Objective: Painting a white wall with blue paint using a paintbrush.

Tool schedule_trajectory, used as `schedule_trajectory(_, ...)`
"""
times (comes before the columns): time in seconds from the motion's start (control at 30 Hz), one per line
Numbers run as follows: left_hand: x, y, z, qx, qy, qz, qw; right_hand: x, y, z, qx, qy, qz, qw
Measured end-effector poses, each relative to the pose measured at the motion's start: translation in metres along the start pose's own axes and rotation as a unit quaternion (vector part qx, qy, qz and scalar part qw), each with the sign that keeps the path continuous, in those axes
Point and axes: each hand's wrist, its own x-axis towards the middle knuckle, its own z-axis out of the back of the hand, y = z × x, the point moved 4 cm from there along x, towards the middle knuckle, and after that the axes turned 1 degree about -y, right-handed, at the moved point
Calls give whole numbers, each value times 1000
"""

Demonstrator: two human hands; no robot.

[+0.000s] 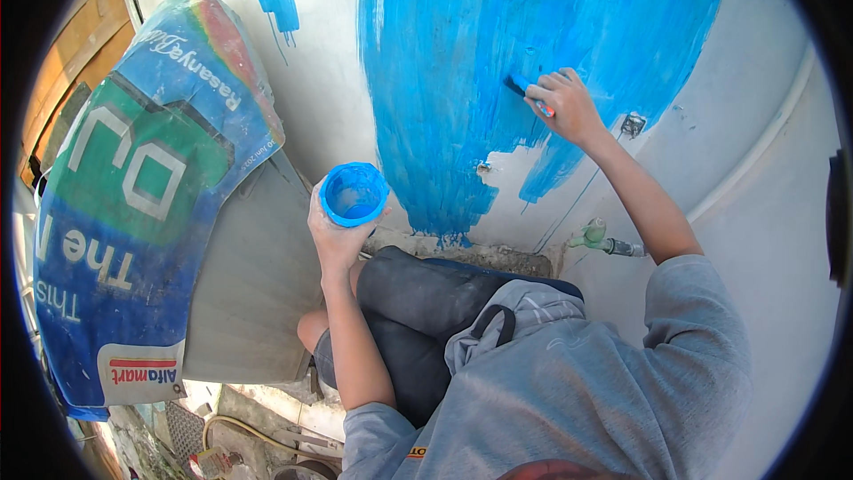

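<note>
Paintbrush (pixel 523 85) sat at one o'clock of view, bristles apparently against blue-painted wall (pixel 435 80), handle gripped in right hand (pixel 566 104). Probably was light, soft-tipped, slippery where wet; best hold was handle, clear of bristles. Left hand (pixel 338 240) wrapped blue cup (pixel 355 220) toward nine o'clock.

Toward nine o'clock, a blue cup (pixel 354 183), paint-smeared inside, is mouth-up. At one o'clock, a paintbrush (pixel 520 83) points dark bristles toward ten o'clock against the white wall (pixel 426 80), partly painted blue.
</note>
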Motion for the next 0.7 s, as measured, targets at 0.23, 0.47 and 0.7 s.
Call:
schedule_trajectory(0.23, 5, -2, -3, -15, 22, -22, 999, 34, 10, 22, -112, -122, 72, 984)
schedule_trajectory(0.47, 6, -7, 0, -36, 16, -23, 999, -22, 85, -101, -78, 122, 239, 960)
schedule_trajectory(0.7, 4, -3, 4, -25, 13, -32, 999, 91, 1, -25, 69, 82, 43, 993)
